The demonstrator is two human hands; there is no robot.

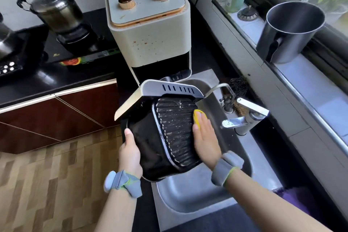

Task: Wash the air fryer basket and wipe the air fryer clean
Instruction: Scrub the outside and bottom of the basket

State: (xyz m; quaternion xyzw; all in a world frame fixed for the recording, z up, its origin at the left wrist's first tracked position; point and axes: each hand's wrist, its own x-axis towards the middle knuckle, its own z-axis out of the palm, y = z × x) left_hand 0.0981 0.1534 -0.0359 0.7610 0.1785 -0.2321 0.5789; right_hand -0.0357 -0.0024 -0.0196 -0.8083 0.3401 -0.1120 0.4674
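The right hand [205, 137] lies flat, fingers [202, 118] straight and together, pressing a yellow sponge [199, 116] against the ribbed black grill plate [176, 130] inside the air fryer basket [150, 156]; the left hand [130, 151] grips the basket's dark, smooth left wall, thumb on top, the other fingers hidden behind it. The basket is tipped on its side above the near left part of the steel sink [188, 199], its cream front panel [130, 101] turned up and to the far left; a curved metal tap [216, 88] reaches towards it from the right. Both wrists wear grey fabric bands. Just beyond, on the black tabletop [47, 79], stands the boxy cream air fryer [150, 30], spattered brown, with two ridged copper knobs; a steel lidded pot [56, 11] sits on the stove far left; a tall steel pot [290, 32] stands on the windowsill to the right.
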